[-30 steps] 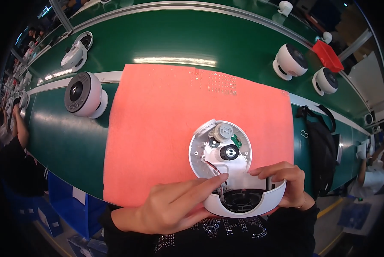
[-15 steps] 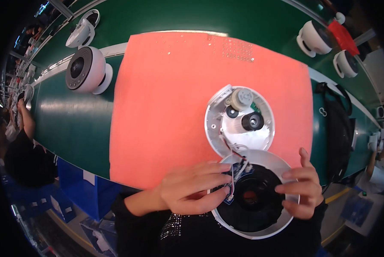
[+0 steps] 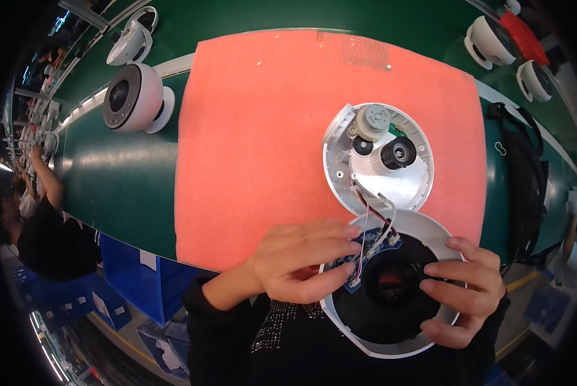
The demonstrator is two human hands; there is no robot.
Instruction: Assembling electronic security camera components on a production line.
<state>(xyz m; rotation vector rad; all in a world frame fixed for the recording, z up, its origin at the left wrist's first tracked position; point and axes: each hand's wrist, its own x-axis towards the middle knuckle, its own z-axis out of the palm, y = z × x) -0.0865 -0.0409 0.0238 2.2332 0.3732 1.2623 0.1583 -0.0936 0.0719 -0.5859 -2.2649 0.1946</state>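
Note:
A round white housing [image 3: 452, 242], open side up and tilted at the mat's near edge, contains a black disc [image 3: 359, 314] with a central round hole. On the disc's left lies a blue circuit board [image 3: 367, 265] with plugged-in wires. My left hand [image 3: 301, 262] curls over the housing's left rim, its fingertips at the board. My right hand [image 3: 472, 293] grips the right wall, fingers inside. Thin cables [image 3: 382, 204] link the board to a second white shell [image 3: 332, 174] just beyond, which holds a grey motor [image 3: 374, 122] and a black lens [image 3: 399, 154].
The orange mat [image 3: 256, 148] covers the green table, with many small screws [image 3: 366, 53] at its far edge. Assembled white cameras stand left [image 3: 134, 98] and far right [image 3: 491, 42]. A black bag [image 3: 525, 183] lies right. Blue bins [image 3: 131, 273] and a seated person [image 3: 54, 238] are left.
My view has shifted a little, so everything appears displaced. Right fingers have closed in on the housing's right wall, the raised finger now lowered. Left hand stays at the board.

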